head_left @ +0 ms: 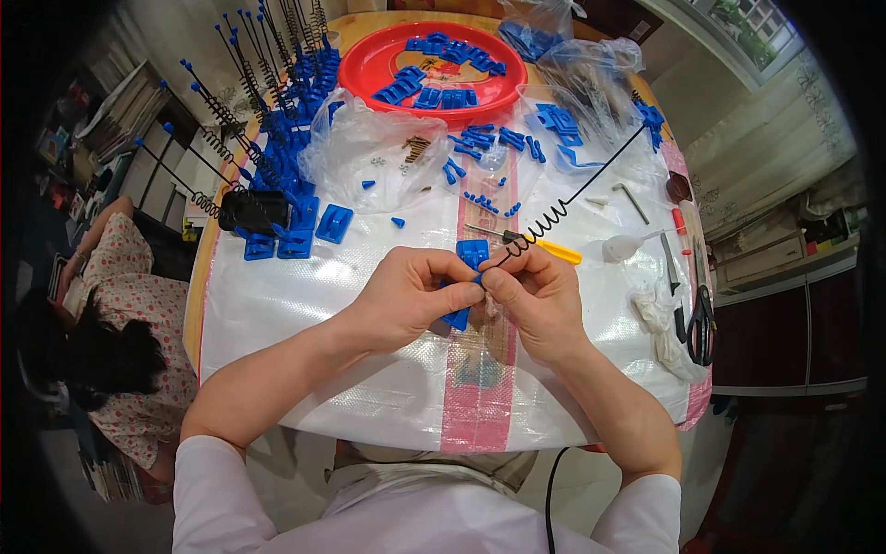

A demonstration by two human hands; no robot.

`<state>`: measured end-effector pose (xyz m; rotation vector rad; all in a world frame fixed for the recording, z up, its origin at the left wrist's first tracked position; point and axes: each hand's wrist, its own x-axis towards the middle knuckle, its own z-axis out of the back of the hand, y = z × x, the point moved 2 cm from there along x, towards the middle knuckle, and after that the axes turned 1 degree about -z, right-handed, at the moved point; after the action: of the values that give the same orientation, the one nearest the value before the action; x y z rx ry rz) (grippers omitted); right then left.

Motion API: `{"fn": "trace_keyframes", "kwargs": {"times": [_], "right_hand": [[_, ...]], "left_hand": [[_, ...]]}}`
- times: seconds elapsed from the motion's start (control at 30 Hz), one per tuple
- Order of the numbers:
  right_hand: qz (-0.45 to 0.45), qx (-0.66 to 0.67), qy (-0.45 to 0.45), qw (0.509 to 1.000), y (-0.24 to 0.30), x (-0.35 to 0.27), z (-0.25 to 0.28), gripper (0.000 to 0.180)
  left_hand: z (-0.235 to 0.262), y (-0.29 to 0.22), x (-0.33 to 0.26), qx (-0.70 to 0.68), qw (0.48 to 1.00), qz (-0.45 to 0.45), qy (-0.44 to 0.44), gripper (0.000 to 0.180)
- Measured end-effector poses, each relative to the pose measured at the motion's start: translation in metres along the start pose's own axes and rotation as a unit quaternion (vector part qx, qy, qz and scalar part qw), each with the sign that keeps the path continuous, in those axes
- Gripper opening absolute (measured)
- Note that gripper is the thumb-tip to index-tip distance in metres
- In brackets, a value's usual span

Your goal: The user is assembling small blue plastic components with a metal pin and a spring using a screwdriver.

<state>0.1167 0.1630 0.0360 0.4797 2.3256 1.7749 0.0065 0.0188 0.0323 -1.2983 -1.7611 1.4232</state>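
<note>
rod (604, 166): black, partly coiled
left hand (401, 297): pinching blue piece (472, 250)
right hand (543, 303): pinching rod's near end
red tray (356, 76): bearing blue parts (399, 86)

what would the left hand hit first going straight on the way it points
Past the blue part at its fingertips, the left hand would likely meet the right hand first, close ahead in the picture; exact depth is unclear.
</note>
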Motion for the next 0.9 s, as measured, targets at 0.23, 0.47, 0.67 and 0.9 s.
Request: {"fn": "trace_keyframes", "kwargs": {"times": [0.23,0.47,0.67,0.9], "right_hand": [[-0.011,-0.003,-0.027,1.0,-0.007,0.002,0.0,0.01],[-0.062,0.06,-0.018,0.996,-0.007,0.004,-0.001,0.013],[-0.053,0.027,0.012,0.998,-0.008,0.004,0.002,0.014],[-0.074,0.093,0.07,0.99,-0.004,0.005,0.002,0.018]], "left_hand": [[0.002,0.005,0.003,0.052,0.997,-0.003,-0.058,0.019],[0.007,0.001,0.004,-0.015,0.999,0.026,-0.017,0.02],[0.013,0.004,0.006,-0.1,0.992,0.068,0.039,0.021],[0.01,0.003,0.004,-0.199,0.972,0.095,0.078,0.02]]}}
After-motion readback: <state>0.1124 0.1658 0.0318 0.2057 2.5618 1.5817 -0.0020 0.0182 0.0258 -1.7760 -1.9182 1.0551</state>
